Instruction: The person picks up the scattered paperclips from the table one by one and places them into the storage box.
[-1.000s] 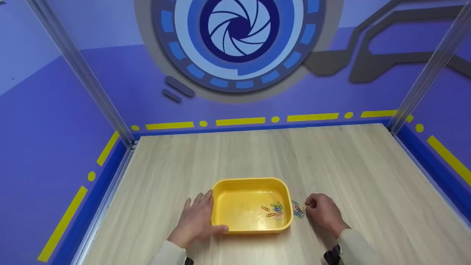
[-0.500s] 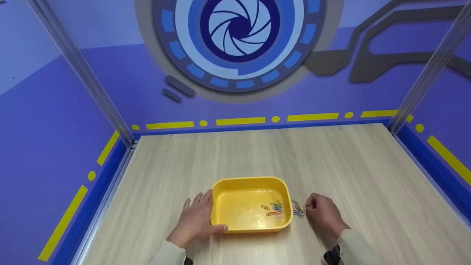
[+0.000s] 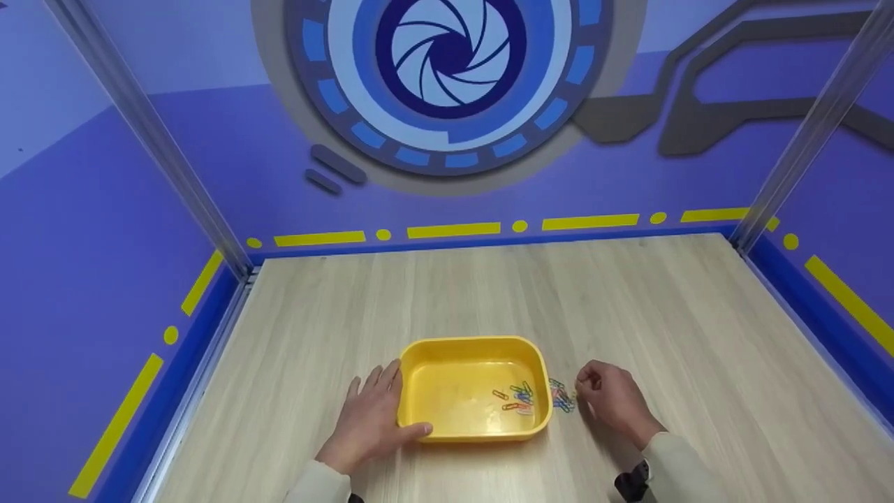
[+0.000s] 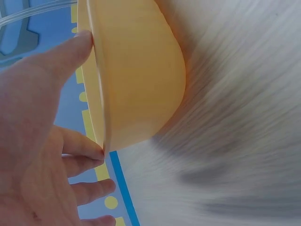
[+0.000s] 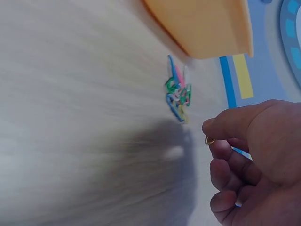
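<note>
A yellow plastic bin (image 3: pixel 454 398) sits on the table with several coloured paper clips (image 3: pixel 515 398) inside, towards its right end. My left hand (image 3: pixel 370 423) rests against the bin's left end, fingers extended and thumb over the front rim. The left wrist view shows the thumb and index fingertips touching the rim. My right hand (image 3: pixel 614 398), to the right of the bin, pinches a small yellow paper clip (image 5: pixel 209 140) between thumb and index finger. Most of that clip is hidden by the fingers. Beside them lies a small pile of paper clips (image 5: pixel 178 94).
The pile lies on the wooden table (image 3: pixel 482 293) close to the bin's right wall. Blue-purple printed panels (image 3: pixel 174 161) enclose the table at the back and both sides, with metal posts (image 3: pixel 803 133) at the back corners.
My right hand has risen slightly beside the pile and moved a little away from the table's front. The left hand and the bin hold their places. The head view has shifted slightly.
</note>
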Available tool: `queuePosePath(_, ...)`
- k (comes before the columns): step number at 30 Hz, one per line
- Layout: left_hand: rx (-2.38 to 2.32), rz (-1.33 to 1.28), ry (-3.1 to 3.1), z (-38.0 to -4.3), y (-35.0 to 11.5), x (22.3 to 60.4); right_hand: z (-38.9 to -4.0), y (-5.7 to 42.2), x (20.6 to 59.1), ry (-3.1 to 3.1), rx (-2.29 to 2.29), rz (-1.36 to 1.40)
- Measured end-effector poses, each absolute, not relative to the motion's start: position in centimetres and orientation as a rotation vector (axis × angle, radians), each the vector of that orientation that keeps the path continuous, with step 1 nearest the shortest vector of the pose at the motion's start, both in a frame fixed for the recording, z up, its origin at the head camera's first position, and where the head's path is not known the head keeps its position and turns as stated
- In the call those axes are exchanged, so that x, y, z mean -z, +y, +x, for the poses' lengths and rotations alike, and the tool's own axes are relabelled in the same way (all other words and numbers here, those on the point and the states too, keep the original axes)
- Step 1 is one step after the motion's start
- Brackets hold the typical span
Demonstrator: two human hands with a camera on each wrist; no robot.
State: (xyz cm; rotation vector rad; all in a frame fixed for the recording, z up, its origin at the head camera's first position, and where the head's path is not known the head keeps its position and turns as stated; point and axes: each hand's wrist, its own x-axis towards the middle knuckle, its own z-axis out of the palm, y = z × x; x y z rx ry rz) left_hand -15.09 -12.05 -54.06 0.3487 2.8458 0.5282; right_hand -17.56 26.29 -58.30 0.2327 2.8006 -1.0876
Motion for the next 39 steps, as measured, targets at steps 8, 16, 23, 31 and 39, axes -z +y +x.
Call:
queuePosePath(8, -0.545, 0.359, 2.848, -15.0, -12.5, 54.1, -17.7, 25.1, 56.6, 2.829, 1.181, 0.167)
queuePosePath(16, -0.535, 0.309, 2.835, -15.1, -12.7, 54.1, -17.8, 23.5, 55.1, 2.863, 1.213, 0.044)
queuePosePath(23, -0.511, 0.292, 2.848, -15.0, -12.7, 54.1, -17.8, 22.4, 54.3, 2.880, 1.205, -0.043)
queuePosePath(31, -0.549, 0.344, 2.866, -14.9, -13.1, 54.2, -17.7, 21.2, 53.8, 2.828, 1.276, -0.119)
queuePosePath(39, -0.567, 0.374, 2.872, -14.8, -13.2, 54.2, -17.7, 20.1, 53.8, 2.839, 1.269, -0.205)
